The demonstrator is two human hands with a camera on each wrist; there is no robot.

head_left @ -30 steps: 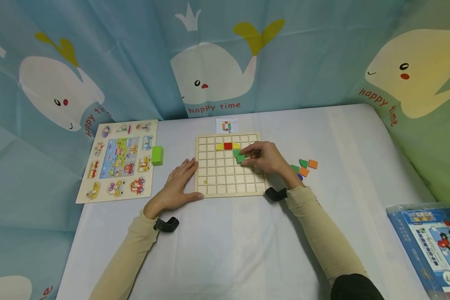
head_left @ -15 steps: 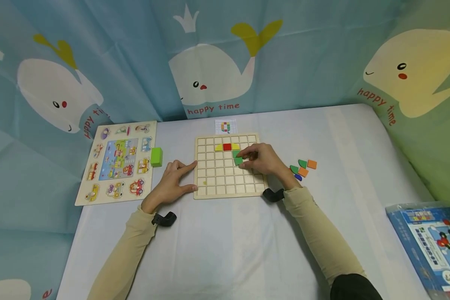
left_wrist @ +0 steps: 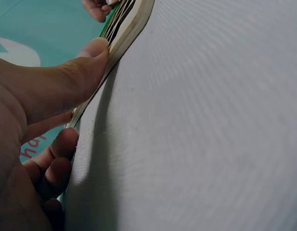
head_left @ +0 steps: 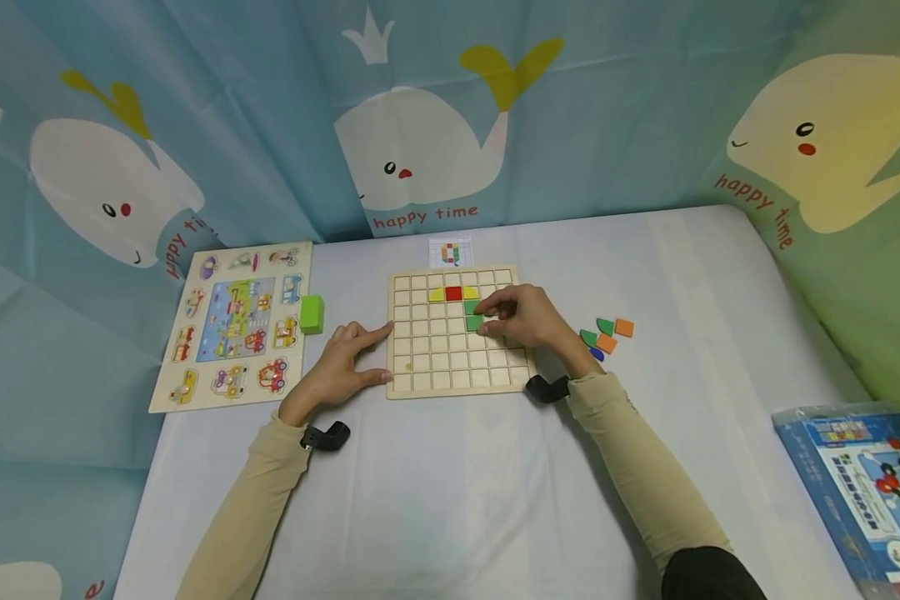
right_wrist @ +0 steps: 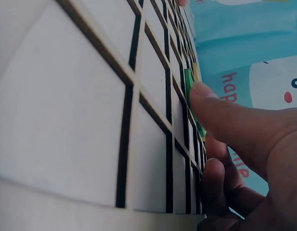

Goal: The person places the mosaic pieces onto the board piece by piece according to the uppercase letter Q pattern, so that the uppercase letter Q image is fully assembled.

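A wooden grid board (head_left: 438, 361) lies on the table in the head view. In its upper part sit a red square tile (head_left: 453, 293), two yellow tiles (head_left: 437, 295) and a green tile (head_left: 472, 307). Below that one, a green square tile (head_left: 474, 323) lies over a grid cell, and my right hand (head_left: 523, 315) pinches it at its right side. In the right wrist view the thumb (right_wrist: 235, 118) overlaps green. My left hand (head_left: 341, 362) touches the board's left edge with its outstretched index finger and thumb; its other fingers are bent in the left wrist view.
Several loose tiles, orange (head_left: 624, 328), green and blue, lie right of the board. A small pattern card (head_left: 451, 252) is behind it. On the left are a picture puzzle (head_left: 232, 379) and a green block (head_left: 312, 314). A packaged blue box (head_left: 832, 492) stands at right.
The lower green tile has shifted slightly left into line under the upper one, with my right hand following. My left hand has moved from flat beside the board to index finger and thumb on its edge.
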